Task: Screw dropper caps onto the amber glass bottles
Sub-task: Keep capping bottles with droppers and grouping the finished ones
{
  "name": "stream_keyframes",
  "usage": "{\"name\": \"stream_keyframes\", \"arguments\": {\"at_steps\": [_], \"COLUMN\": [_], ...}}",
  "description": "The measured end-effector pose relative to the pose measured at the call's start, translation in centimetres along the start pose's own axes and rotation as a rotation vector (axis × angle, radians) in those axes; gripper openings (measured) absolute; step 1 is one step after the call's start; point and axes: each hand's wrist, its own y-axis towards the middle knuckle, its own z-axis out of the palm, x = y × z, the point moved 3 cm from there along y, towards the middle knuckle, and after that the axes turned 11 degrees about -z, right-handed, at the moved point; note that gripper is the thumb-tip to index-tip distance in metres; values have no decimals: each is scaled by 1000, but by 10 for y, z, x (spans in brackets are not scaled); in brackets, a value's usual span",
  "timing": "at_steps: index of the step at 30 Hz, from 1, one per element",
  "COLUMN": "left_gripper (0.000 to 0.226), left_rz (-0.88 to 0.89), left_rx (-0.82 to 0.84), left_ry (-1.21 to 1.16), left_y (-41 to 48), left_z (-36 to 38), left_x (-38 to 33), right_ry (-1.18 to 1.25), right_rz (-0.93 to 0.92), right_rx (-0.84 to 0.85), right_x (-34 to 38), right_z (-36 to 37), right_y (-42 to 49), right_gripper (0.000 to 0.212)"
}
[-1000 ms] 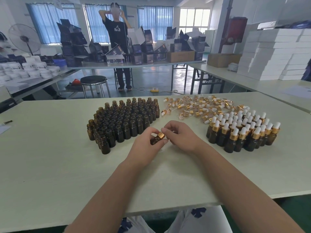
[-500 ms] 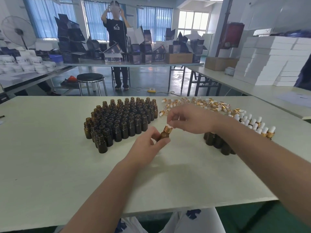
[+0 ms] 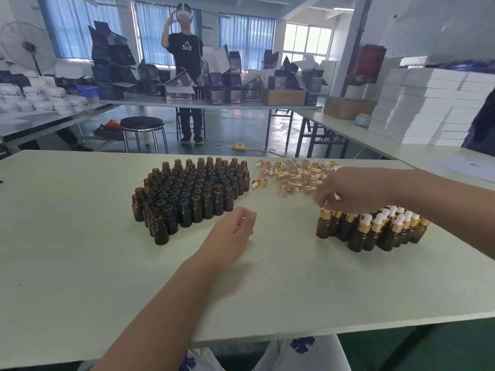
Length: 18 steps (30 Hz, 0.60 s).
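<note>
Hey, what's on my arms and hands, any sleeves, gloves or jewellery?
The left forearm and right forearm are bare, no sleeves in view. The left hand and right hand wear no gloves; no watch, bracelet or ring shows, though the right hand is blurred.

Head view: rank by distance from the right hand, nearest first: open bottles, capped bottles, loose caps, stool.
1. Capped bottles, under the right hand; fingers pinch one.
2. Loose caps, just behind it.
3. Open bottles, farther left.
4. Stool, on the floor beyond.
</note>
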Motion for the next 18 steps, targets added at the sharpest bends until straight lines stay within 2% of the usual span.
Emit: {"name": "stream_keyframes", "arguments": {"at_steps": [4,11,18], "left_gripper": [36,25,26], "left_rz": [-17,-9,-17], "left_rx": [-24,-50,-60], "left_ry": [42,135,159], "left_y": [0,0,0], "left_z": [1,1,1], "left_x": [0,-3,-2], "right_ry": [-60,-89,-100], "right_rz": [10,56,103], "right_rx": [61,36,99], "right_x": [-12,-18,-19], "right_z": [12,18,17], "right_y": [-10,-16,-16], "right_gripper": [16,14,13]}}
